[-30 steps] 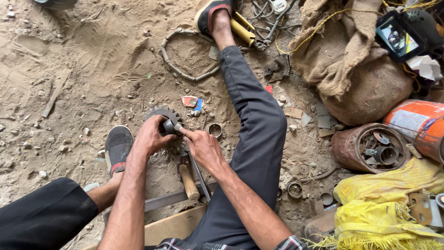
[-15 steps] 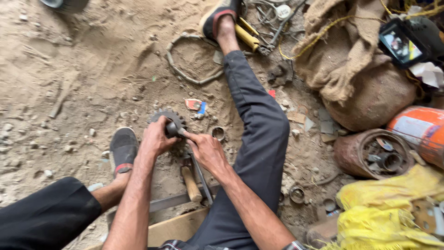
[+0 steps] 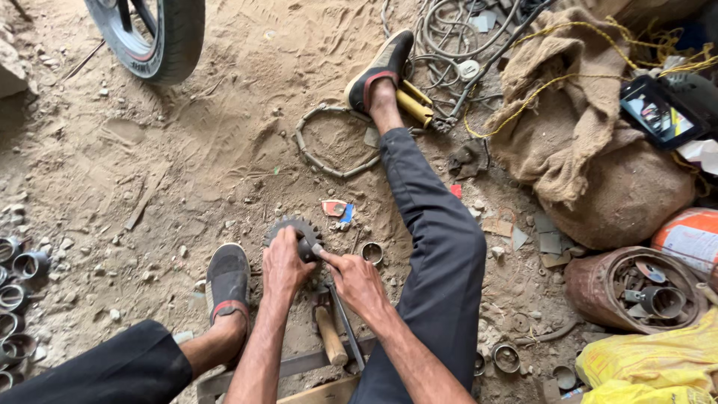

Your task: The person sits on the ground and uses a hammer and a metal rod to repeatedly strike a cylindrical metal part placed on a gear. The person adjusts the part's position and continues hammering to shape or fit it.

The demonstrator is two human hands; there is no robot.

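Both hands' grip stays closed on the toothed gear; a tyre now shows.

Lit phone screen – dark rectangle, tilted on burlap sack; orange drum, white label, right edge.

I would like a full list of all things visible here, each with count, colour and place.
toothed gear: one, dark grey, on sand under both hands
hammer: one, wooden handle, below the hands
small metal ring: one, grey, right of gear
wire hoop: one, grey, on sand by right leg
tyre: one, black, top left
burlap sack: one, brown, right
rusty can: one, brown, lower right
metal sleeves: several, grey, left edge
left hand: on gear
right hand: beside gear, holding a dark part on it
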